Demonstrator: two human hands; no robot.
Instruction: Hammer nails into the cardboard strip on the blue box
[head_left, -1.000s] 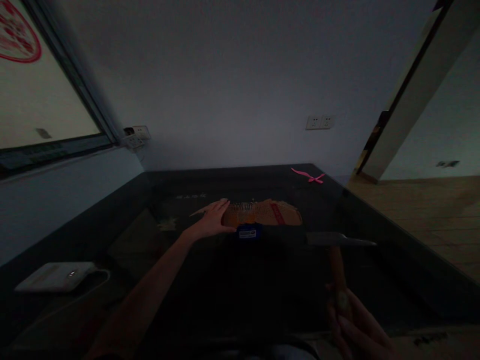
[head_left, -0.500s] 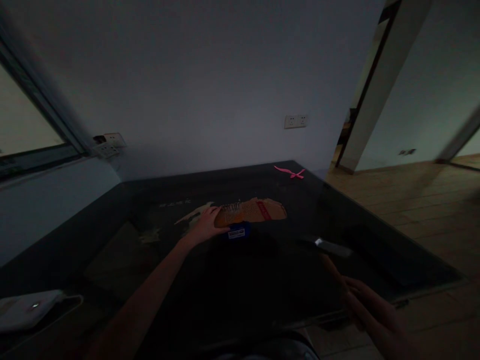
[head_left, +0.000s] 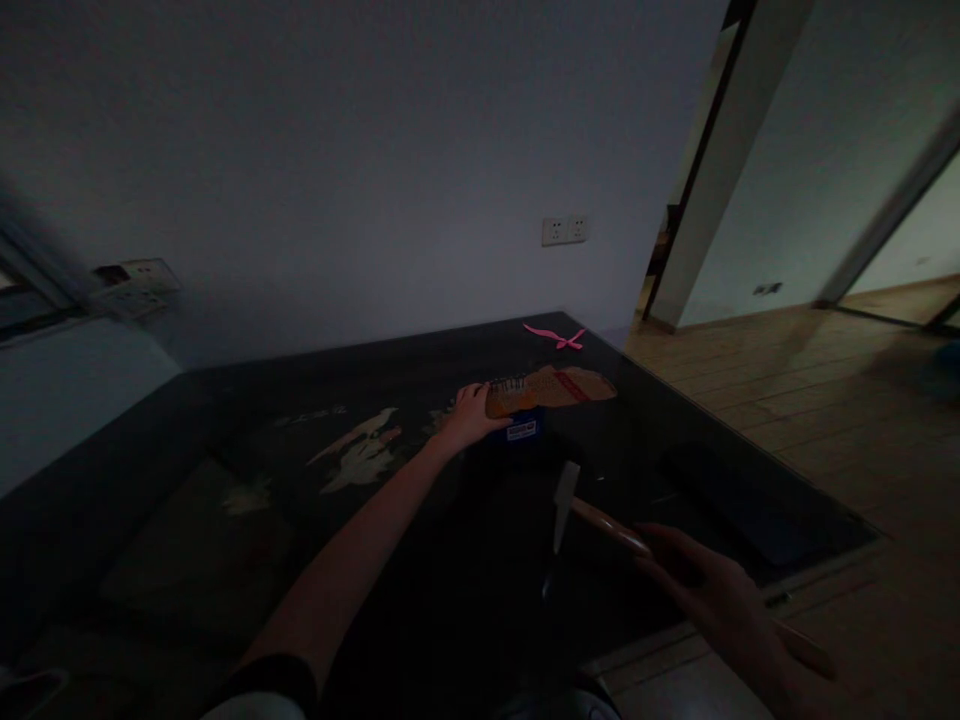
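Note:
My left hand [head_left: 471, 420] grips the left end of a long brown piece [head_left: 577, 390] that looks like cardboard, with a red band across it. Its left part is orange, with a row of thin dark marks along the top; the gloom hides what they are. Under this end sits a blue box [head_left: 523, 428] with a white label, close to my left thumb. In my right hand [head_left: 709, 580] is a hammer [head_left: 611, 525], held by its wooden handle, its metal head over the dark table to the lower right of the box.
The dark glossy table [head_left: 465, 520] carries a pale bird-like pattern [head_left: 364, 450]. A pink ribbon-like strip [head_left: 559, 338] lies near its far right corner. At the right edge rests a dark flat object [head_left: 739, 505]. Behind, a wall socket [head_left: 564, 231] is on the wall.
The view has swung to the right. The hammer head has turned from lying nearly sideways to pointing toward and away from me, and sits farther left. My left hand keeps its grip on the brown piece.

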